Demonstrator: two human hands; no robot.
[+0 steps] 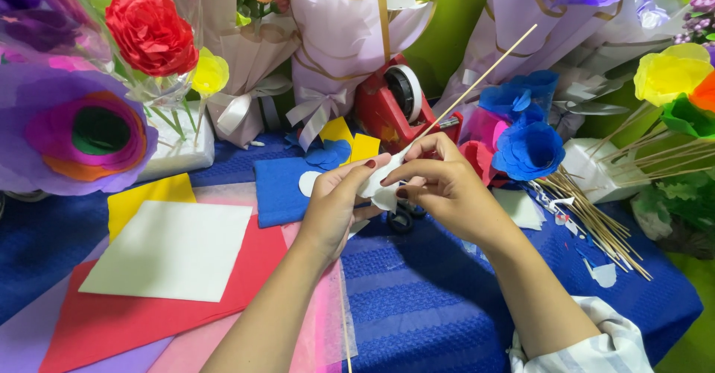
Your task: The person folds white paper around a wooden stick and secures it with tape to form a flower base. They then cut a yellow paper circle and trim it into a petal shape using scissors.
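Head view looks down on a blue woven cloth (417, 298) where both hands meet at the middle. The left hand (335, 205) and the right hand (439, 183) are pressed close together, each pinching a small piece of white tissue paper (376, 188) between thumb and fingertips; the paper is wrapped or bunched round the lower end of a thin wooden stick (477, 82) that slants up and away to the far right. The paper looks very light, soft and limp, creasing wherever it is squeezed, and I judge it would tear easily if pulled hard; it is best held just at the gathered base against the stick, with a light pinch. The stick seems stiff, slim and smooth, likely to twist between the fingers unless gripped firmly.

To the near left lie flat sheets: a white sheet (171, 250) on a red sheet (141, 313), with a yellow sheet (149, 198) beside them, all matte and thin. A red tape dispenser (398, 105) stands just beyond the hands. A ruffled blue paper flower (529, 146) lies to the right, near a loose bundle of sticks (596, 216). A crinkled red paper flower (151, 32) stands at far left, and black scissors (402, 215) peep out under the hands
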